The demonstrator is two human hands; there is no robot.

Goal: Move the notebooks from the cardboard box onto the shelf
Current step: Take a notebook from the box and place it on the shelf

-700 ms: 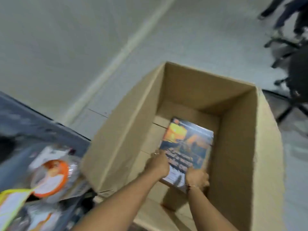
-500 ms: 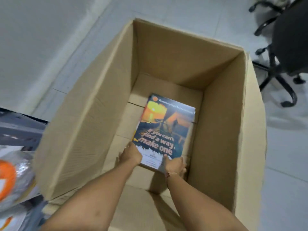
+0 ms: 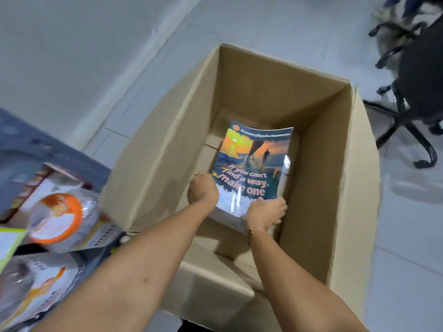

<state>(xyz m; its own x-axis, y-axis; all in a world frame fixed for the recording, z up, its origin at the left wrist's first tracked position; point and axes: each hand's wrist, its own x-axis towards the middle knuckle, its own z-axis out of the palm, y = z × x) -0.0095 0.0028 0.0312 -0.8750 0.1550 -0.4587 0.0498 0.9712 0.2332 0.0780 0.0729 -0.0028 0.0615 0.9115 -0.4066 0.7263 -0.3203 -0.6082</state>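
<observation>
An open cardboard box (image 3: pixel 153 149) stands on the floor in the middle of the view. Inside it is a plastic-wrapped stack of notebooks (image 3: pixel 254 161) whose cover shows a sunset and the words "If you can't find a way, make one". The stack is tilted, its far end raised and the cover bowed. My left hand (image 3: pixel 203 191) grips the stack's near left corner. My right hand (image 3: pixel 266 213) grips its near right corner. Both forearms reach down into the box. The stack's underside is hidden.
A grey shelf (image 3: pixel 55 149) at the left holds wrapped packages with orange and white labels (image 3: pixel 60 219). A black office chair (image 3: pixel 417 97) on castors stands at the right behind the box. Pale floor tiles and a white wall surround the box.
The stack's far end has lifted off the box floor and the cover now bows upward. Both hands keep their hold on the near corners. The view has swung left, showing more of the shelf.
</observation>
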